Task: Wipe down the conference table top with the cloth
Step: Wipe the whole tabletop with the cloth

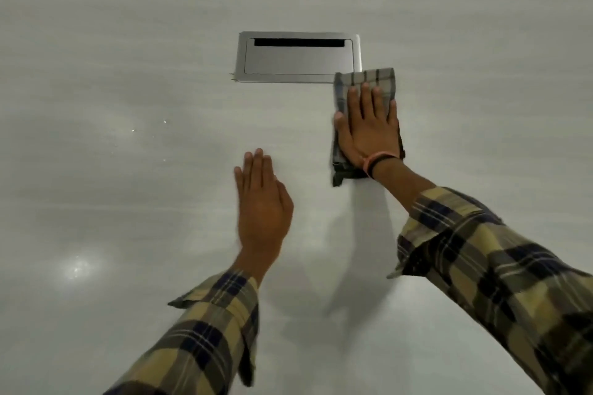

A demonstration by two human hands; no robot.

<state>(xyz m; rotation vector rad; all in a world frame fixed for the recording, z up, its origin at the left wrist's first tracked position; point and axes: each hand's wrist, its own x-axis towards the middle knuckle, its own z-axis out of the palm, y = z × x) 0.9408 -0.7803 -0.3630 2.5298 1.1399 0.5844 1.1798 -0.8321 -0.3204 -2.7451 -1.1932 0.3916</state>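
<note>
The pale grey conference table top (128, 106) fills the whole view. A folded checked cloth (364, 78) lies flat on it, just right of centre. My right hand (365, 125) presses down on the cloth with straight, spread fingers, and covers its middle. The cloth's far left corner overlaps the near right corner of a metal hatch. My left hand (261, 202) lies flat on the bare table, fingers straight and together, to the left of the cloth and nearer to me. It holds nothing.
A brushed-metal cable hatch (295, 58) with a dark slot along its far side sits flush in the table. Light glints off the surface at the lower left (78, 266). Checked shirt sleeves cover both forearms.
</note>
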